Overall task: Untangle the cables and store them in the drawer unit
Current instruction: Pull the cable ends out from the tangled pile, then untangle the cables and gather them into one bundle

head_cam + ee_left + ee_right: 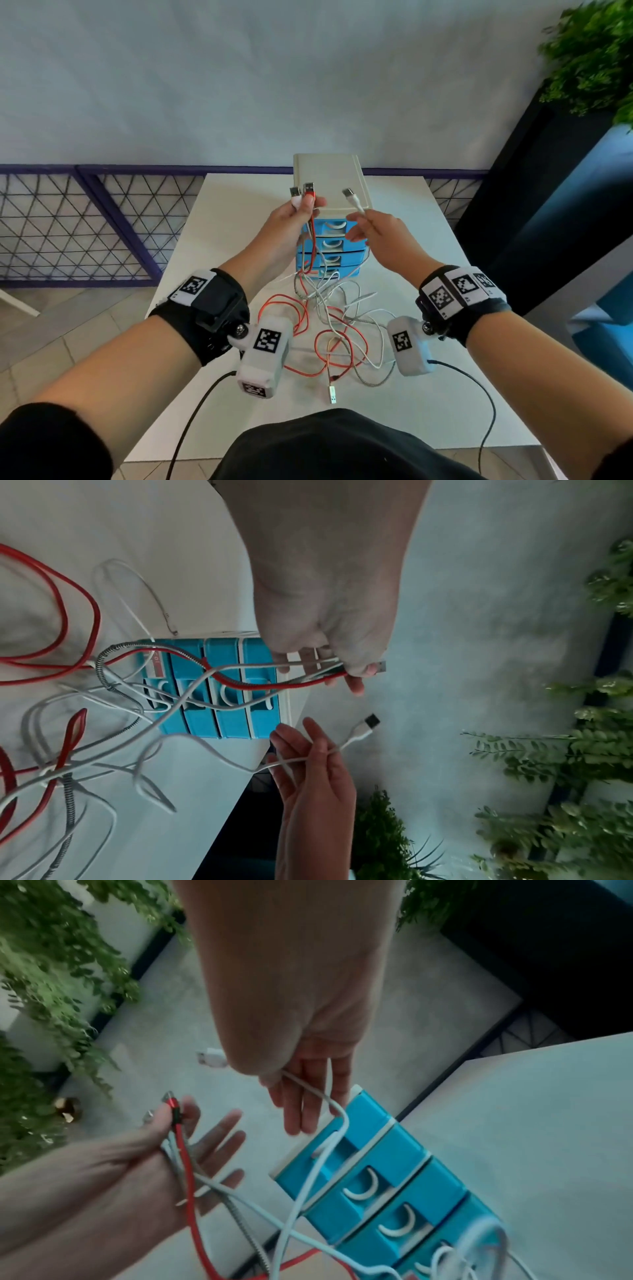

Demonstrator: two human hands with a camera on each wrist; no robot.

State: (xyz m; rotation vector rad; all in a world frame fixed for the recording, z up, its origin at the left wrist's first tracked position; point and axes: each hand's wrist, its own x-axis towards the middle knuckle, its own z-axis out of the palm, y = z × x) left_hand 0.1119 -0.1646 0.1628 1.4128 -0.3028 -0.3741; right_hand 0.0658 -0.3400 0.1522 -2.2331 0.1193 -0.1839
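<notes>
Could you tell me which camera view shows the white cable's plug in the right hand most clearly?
The head view: the white cable's plug stands sharp above the right hand. The left wrist view shows it darker; in the right wrist view the hand partly hides it.

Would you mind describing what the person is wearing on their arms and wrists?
Both forearms are bare, with black sleeves near the elbows. Each wrist carries a black wrist strap, left and right, bearing white bands printed with black square tags. A white boxy camera module hangs from each strap, left and right, also tagged, each trailing a thin black cable.

left hand [291,219]: pinches red cable [310,240] | right hand [380,233]: pinches white cable [356,202]
</notes>
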